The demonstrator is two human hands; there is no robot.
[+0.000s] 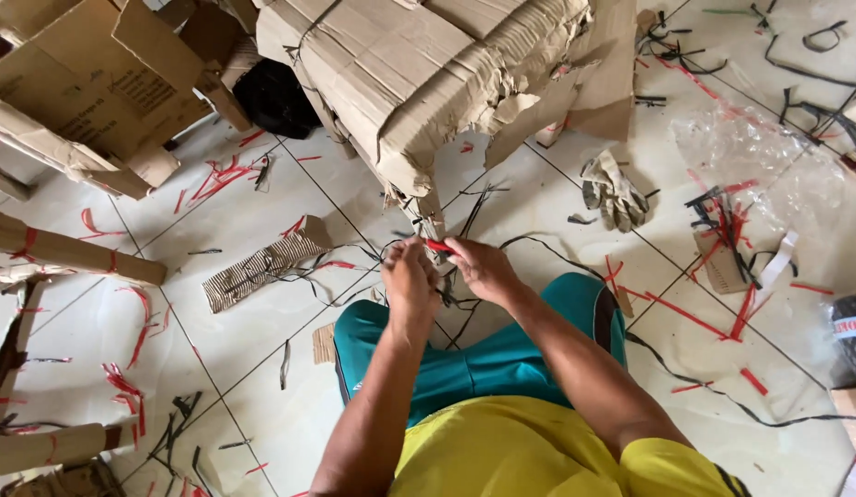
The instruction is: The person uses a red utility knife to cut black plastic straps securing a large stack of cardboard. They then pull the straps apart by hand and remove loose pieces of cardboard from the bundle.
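- Left hand (410, 273): closed on black strapping (465, 308) just below the corner of the cardboard bundle (419, 83).
- Right hand (483, 267): fingers pinched on a red strip (439, 246), which lay between both hands, touching the bundle's lower corner.
- Bundle: flattened cardboard, strapped, standing on the tiled floor (253, 221) directly ahead.
- Nearby: work glove (614, 191), corrugated scrap (262, 267).

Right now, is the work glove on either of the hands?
No: the glove lies on the floor tiles, apart from both bare hands, left hand and right hand.
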